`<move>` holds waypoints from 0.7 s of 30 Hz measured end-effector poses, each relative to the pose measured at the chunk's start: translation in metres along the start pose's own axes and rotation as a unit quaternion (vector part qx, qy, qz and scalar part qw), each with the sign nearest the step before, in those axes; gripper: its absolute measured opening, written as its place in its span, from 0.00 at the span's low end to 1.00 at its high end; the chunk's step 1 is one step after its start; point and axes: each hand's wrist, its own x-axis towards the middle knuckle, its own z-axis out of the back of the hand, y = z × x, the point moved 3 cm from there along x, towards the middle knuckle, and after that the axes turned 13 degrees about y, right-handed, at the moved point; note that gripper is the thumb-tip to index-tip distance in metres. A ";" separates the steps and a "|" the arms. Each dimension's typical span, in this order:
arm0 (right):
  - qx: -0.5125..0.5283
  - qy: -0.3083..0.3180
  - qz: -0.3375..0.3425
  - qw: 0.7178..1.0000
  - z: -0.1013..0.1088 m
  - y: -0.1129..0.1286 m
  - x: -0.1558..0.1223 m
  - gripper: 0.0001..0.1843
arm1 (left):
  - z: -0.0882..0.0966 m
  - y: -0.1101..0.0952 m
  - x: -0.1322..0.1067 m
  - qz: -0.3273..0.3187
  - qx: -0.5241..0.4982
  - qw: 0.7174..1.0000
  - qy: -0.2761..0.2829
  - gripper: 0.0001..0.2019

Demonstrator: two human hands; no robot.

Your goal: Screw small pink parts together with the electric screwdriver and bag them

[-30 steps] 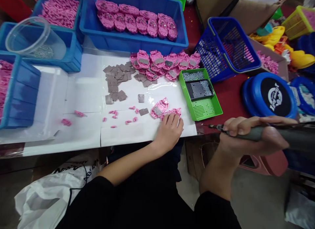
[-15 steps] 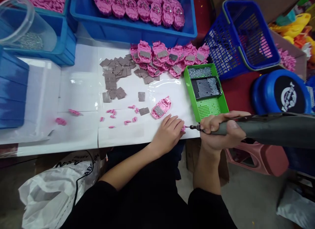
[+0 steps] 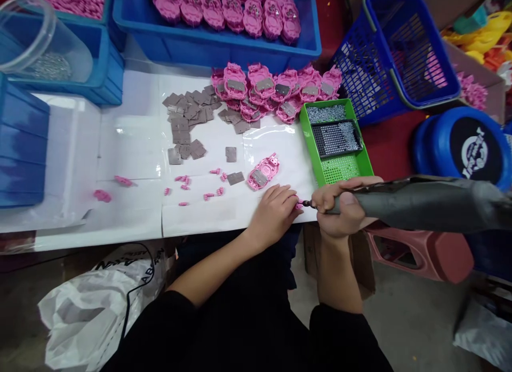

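My right hand (image 3: 342,206) is wrapped round a grey electric screwdriver (image 3: 420,203), whose tip points left at a pink plastic part (image 3: 298,204). My left hand (image 3: 275,212) lies over that pink part at the near edge of the white sheet (image 3: 132,148), fingers curled on it. Just beyond lies another pink shell (image 3: 262,173) with a grey plate in it. A green tray (image 3: 335,142) with screws and a black screw plate stands to the right of it.
Loose grey plates (image 3: 188,121) and a heap of pink shells (image 3: 276,89) lie further back. Blue bins (image 3: 224,38) hold more pink parts. A blue basket (image 3: 396,57), a clear tub (image 3: 38,41), and a white bag (image 3: 92,308) on the floor surround the spot.
My right hand has brought the screwdriver leftward from the right side until its tip meets the pink part under my left hand. The left hand has stayed in place.
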 end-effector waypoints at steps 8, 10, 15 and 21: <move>0.009 0.019 -0.028 0.999 -0.002 -0.009 0.003 0.09 | 0.001 0.000 0.004 0.005 0.000 1.000 0.013 0.07; 0.011 0.005 -0.047 0.999 0.003 -0.008 0.006 0.14 | 0.000 0.000 0.005 0.005 0.002 1.000 0.011 0.07; -0.005 -0.004 -0.068 0.998 0.004 -0.007 0.008 0.18 | 0.001 0.001 0.006 0.002 0.002 1.000 0.020 0.07; 0.023 0.061 -0.087 0.994 -0.002 -0.004 0.014 0.16 | 0.005 0.000 0.007 0.009 -0.001 1.000 0.028 0.08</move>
